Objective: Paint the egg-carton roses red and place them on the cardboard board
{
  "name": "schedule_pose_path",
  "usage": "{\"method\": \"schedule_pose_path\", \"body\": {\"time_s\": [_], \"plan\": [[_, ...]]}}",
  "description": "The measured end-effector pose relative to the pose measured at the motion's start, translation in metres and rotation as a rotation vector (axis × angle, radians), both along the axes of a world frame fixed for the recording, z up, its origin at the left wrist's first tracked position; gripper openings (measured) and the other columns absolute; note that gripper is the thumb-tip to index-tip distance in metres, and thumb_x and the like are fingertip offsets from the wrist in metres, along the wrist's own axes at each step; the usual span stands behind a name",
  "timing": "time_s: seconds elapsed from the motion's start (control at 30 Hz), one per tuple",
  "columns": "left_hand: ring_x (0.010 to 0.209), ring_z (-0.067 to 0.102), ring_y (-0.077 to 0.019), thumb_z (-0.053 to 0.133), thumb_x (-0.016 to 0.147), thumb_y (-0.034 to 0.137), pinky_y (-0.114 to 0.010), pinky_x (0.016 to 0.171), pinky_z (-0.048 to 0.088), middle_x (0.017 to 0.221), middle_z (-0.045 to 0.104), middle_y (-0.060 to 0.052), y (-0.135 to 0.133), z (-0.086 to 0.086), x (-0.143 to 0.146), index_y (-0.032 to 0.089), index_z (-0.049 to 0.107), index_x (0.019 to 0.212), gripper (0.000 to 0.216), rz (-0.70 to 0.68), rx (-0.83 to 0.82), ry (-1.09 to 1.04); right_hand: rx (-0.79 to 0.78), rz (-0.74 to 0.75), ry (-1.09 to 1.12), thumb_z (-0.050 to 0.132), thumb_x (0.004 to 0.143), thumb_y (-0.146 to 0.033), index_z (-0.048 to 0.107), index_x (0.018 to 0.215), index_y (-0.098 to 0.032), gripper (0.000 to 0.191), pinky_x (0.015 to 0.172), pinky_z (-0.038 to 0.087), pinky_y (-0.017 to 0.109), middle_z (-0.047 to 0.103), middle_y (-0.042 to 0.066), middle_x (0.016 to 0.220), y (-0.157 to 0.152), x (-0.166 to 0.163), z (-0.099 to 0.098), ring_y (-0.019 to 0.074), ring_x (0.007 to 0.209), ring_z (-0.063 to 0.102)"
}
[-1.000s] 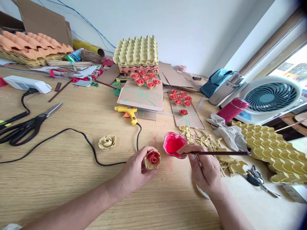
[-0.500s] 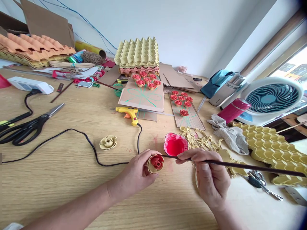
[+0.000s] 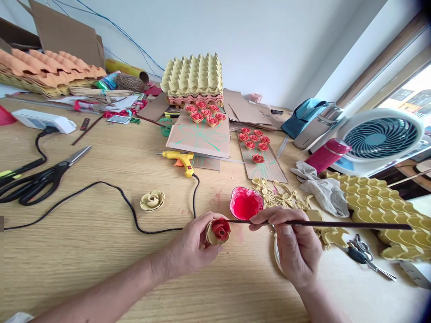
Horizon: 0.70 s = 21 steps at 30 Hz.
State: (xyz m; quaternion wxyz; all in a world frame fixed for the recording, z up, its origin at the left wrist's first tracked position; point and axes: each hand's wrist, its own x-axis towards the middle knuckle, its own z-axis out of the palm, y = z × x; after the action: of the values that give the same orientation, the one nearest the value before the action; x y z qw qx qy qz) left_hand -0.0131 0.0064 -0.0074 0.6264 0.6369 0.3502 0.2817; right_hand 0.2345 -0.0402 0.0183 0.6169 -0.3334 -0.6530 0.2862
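My left hand (image 3: 197,240) is closed round a paper-pulp rose (image 3: 218,232), its centre and upper petals red and its lower outer petals pale yellow. Between the fingers and thumb of my right hand (image 3: 292,246) is a dark, long-handled paintbrush (image 3: 350,224). The brush tip touches the rose's upper petals. Just beyond both hands stands a small dish of red paint (image 3: 247,204). An unpainted yellow rose (image 3: 152,200) lies on the table to the left.
A yellow glue gun (image 3: 180,159) and its black cord lie ahead. Red roses sit on cardboard (image 3: 198,139) farther back. Scissors (image 3: 43,177) are at left; egg-tray scraps (image 3: 286,197), keys (image 3: 363,255), a pink bottle (image 3: 330,154) and a fan (image 3: 377,139) at right.
The brush handle has swung to a more level angle, its far end rising. Red now covers more of the rose's upper outer petals. My left hand has barely moved.
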Motion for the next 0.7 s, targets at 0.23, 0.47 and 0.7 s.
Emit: {"method": "schedule_pose_path", "body": {"time_s": [0.23, 0.47, 0.7], "plan": [[0.091, 0.063, -0.0204, 0.070, 0.078, 0.017, -0.030, 0.077, 0.052, 0.107, 0.070, -0.003, -0.001, 0.006, 0.000, 0.018, 0.069, 0.127, 0.049, -0.010, -0.055, -0.023, 0.044, 0.010, -0.059, 0.050, 0.120, -0.019, 0.070, 0.126, -0.026, 0.022, 0.091, 0.067, 0.039, 0.085, 0.007, 0.116, 0.000, -0.004, 0.006, 0.0208, 0.095, 0.084], [0.095, 0.064, -0.0215, 0.069, 0.076, 0.016, -0.031, 0.081, 0.053, 0.110, 0.071, -0.004, -0.001, 0.005, 0.000, 0.017, 0.068, 0.127, 0.051, 0.006, -0.058, -0.003, 0.074, 0.007, -0.122, 0.049, 0.121, -0.020, 0.068, 0.125, -0.026, 0.021, 0.089, 0.068, 0.036, 0.085, 0.006, 0.113, 0.001, -0.001, 0.010, 0.0192, 0.093, 0.084], [0.094, 0.064, -0.0210, 0.070, 0.076, 0.017, -0.031, 0.081, 0.053, 0.108, 0.071, -0.003, -0.001, 0.007, 0.002, 0.018, 0.069, 0.124, 0.047, 0.012, -0.062, -0.009, 0.085, 0.046, -0.198, 0.048, 0.119, -0.017, 0.066, 0.129, -0.025, 0.022, 0.090, 0.068, 0.038, 0.084, 0.008, 0.114, 0.000, 0.001, 0.008, 0.0211, 0.098, 0.083]]}}
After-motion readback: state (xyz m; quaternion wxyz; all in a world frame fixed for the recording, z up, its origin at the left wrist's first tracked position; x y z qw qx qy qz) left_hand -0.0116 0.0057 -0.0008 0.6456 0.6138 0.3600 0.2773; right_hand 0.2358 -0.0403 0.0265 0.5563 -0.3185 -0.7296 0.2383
